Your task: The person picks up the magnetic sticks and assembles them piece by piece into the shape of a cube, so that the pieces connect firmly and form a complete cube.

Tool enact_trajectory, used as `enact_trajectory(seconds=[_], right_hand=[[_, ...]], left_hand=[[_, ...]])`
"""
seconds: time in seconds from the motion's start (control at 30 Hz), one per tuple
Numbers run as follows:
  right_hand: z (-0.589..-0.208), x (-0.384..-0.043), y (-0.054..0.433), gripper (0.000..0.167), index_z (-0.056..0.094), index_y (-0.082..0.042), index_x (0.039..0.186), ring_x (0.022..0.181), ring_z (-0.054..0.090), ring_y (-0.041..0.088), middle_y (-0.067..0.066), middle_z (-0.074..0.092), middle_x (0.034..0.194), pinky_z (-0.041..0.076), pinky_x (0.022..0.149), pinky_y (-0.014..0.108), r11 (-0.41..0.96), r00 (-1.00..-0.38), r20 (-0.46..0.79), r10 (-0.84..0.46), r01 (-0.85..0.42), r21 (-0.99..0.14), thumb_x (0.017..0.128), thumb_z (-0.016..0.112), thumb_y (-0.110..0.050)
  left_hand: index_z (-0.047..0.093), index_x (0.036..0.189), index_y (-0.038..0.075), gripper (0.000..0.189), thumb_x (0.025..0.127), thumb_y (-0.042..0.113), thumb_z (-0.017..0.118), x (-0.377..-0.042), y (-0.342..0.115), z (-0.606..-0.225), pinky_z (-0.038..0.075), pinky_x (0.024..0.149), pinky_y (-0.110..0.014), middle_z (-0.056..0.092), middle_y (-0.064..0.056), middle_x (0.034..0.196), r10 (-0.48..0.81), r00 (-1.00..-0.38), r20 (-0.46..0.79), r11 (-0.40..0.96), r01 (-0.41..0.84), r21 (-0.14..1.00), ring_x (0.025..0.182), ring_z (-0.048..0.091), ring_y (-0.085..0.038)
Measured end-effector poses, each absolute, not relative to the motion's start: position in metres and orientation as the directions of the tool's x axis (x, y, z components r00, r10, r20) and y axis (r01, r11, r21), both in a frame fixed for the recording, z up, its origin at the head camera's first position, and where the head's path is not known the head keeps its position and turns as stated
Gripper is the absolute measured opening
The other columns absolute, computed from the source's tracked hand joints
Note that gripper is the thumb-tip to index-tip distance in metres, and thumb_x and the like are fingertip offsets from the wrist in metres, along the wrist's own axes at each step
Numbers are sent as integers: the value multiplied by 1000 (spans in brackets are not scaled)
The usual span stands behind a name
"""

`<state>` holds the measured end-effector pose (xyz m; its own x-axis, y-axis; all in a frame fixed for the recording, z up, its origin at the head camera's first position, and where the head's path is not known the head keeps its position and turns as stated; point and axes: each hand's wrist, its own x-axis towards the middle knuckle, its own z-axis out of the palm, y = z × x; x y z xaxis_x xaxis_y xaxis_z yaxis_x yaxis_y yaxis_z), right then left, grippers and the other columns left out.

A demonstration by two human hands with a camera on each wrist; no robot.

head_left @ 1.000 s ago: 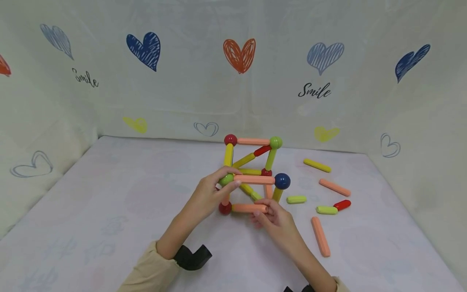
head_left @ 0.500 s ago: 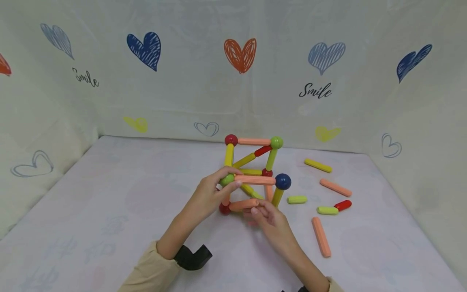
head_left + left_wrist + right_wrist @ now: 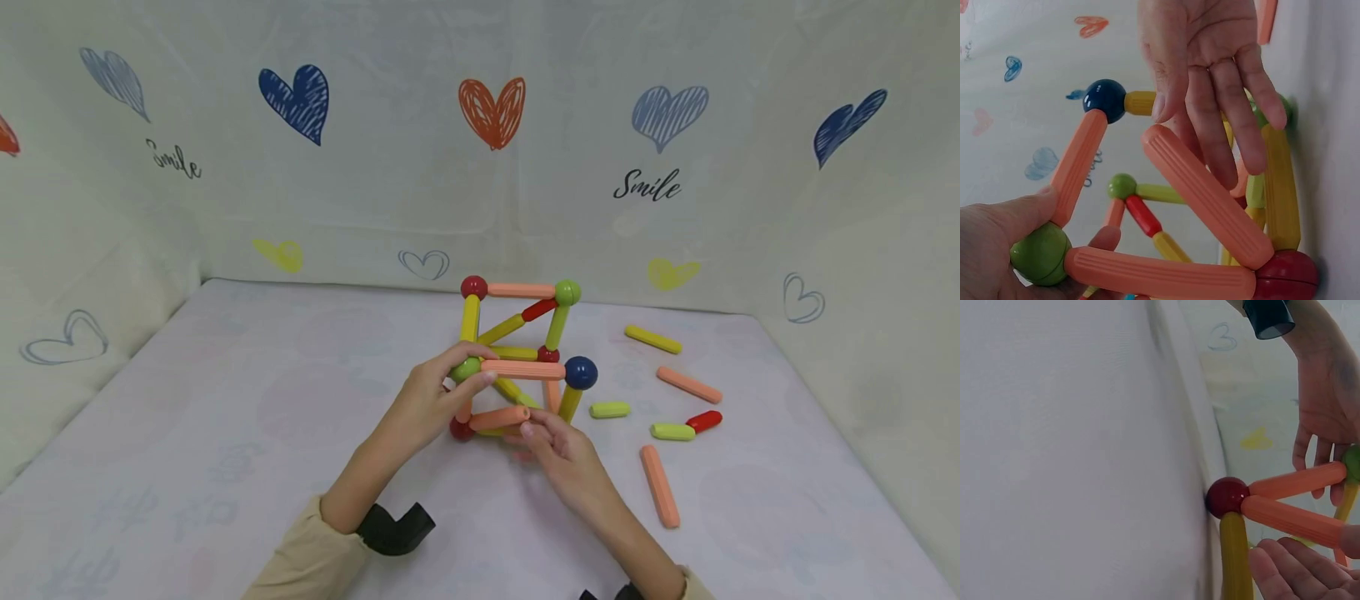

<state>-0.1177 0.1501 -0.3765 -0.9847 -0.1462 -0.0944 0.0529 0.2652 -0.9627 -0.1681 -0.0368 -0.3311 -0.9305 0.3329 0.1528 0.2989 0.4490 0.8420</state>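
Note:
A ball-and-stick frame of magnetic building sticks stands in the middle of the head view. My left hand [image 3: 427,396] grips the green ball [image 3: 466,369] at its upper front corner, where an orange stick [image 3: 522,370] runs to a blue ball [image 3: 581,372]. Below, a second orange stick [image 3: 1210,197] slants up from the red ball [image 3: 1286,277] at the lower front corner. My right hand [image 3: 573,467] pinches this stick's free end between thumb and index finger. In the right wrist view the same red ball [image 3: 1227,497] also joins a yellow stick [image 3: 1235,556].
Loose sticks lie to the right: a yellow one [image 3: 652,339], orange ones [image 3: 688,385] [image 3: 660,487], a short green one [image 3: 609,410], and a green piece [image 3: 672,432] joined to a red one [image 3: 704,422]. A white cloth wall with hearts stands behind the table.
The lower orange stick's free end has swung up and left, pivoting at the red ball, with my right hand moving along. My left hand stays on the green ball.

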Motion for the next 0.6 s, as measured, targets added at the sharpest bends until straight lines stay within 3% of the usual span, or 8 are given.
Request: enact_trajectory(seconds=[0.27, 0.47, 0.6], right_hand=[[-351, -118, 187, 39, 57, -2, 120, 98, 66, 24, 13, 67, 110, 54, 81, 34, 476, -960, -123, -250, -12, -879, 94, 55, -30], [-334, -122, 225, 31, 62, -5, 110, 88, 64, 18, 6, 68, 100, 53, 78, 33, 659, -976, -135, -170, -11, -752, 90, 61, -27], [-336, -127, 252, 28, 64, -3, 110, 87, 60, 18, 7, 68, 100, 51, 69, 26, 735, -990, -95, -103, -11, -678, 90, 62, -22]], left_hand=[[59, 115, 21, 27, 89, 28, 63, -168, -38, -332, 47, 65, -26, 63, -1, 107, 335, -930, 153, 448, 300, 842, 86, 54, -18], [58, 115, 21, 28, 89, 29, 62, -168, -38, -333, 47, 64, -26, 63, -1, 106, 336, -930, 150, 442, 297, 846, 87, 53, -19], [58, 115, 22, 28, 89, 29, 62, -168, -38, -333, 47, 63, -26, 62, -1, 106, 335, -931, 148, 440, 293, 849, 87, 53, -19]])
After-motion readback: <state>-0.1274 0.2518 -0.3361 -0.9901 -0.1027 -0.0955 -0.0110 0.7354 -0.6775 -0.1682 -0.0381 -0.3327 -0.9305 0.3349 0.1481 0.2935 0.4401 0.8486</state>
